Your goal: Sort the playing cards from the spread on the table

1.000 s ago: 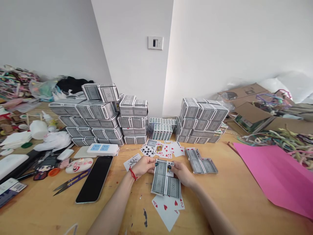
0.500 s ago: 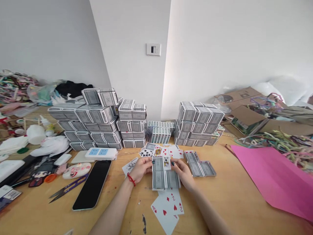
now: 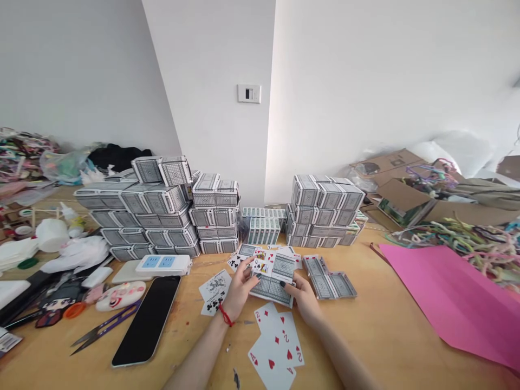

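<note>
Tipped flatter, card box (image 3: 273, 280) is gripped between left hand (image 3: 240, 286) and right hand (image 3: 304, 297).

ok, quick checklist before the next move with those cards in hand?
1. left hand on card bundle: ok.
2. right hand on its right side: ok.
3. card bundle clear of the table: cannot tell.
4. red cards lie flat, face up, between the forearms: ok.
5. phone and scissors lie left of the left forearm, untouched: ok.
</note>
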The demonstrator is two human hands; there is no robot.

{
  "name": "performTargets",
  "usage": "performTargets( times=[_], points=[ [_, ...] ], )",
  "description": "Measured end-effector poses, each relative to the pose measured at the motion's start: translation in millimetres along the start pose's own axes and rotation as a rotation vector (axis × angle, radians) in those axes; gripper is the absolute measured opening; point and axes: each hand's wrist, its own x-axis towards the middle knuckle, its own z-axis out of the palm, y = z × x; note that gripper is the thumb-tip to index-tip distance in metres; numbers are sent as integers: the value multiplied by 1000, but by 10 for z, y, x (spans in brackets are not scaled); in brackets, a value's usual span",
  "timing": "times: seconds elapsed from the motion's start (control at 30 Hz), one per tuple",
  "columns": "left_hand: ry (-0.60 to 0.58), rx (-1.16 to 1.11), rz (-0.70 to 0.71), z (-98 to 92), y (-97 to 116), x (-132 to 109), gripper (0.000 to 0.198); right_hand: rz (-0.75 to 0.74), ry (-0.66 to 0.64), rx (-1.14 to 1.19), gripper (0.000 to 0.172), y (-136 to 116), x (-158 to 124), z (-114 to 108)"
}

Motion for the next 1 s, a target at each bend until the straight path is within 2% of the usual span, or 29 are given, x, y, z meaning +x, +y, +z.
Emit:
performTargets(
  times=[0.07, 0.17, 0.27, 0.37, 0.47, 0.57, 0.73, 1.0],
  points=[
    [35, 160, 39, -36, 9, 13, 40, 19, -48, -32, 40, -57, -17, 8],
    [202, 364, 81, -76, -32, 52, 26, 23, -53, 20, 39, -114, -45, 47],
    [388, 370, 145, -75, -96, 92, 24, 48, -104, 78, 38, -99, -55, 78],
    [460, 302, 182, -32, -132, 99, 17, 112, -180, -36, 35, -31, -42, 87],
    [407, 212, 132, 19, -114, 66, 23, 154, -188, -153, 39, 42, -25, 91],
    [237, 90, 6, 35, -59, 30, 45, 131, -128, -146, 42, 88, -16, 106],
    [82, 145, -125, 2, -26, 22, 36, 41, -85, -248, 43, 103, -13, 130],
    [67, 171, -125, -5, -94, 14, 33, -24, -48, -336, 33, 73, -11, 127]
  ],
)
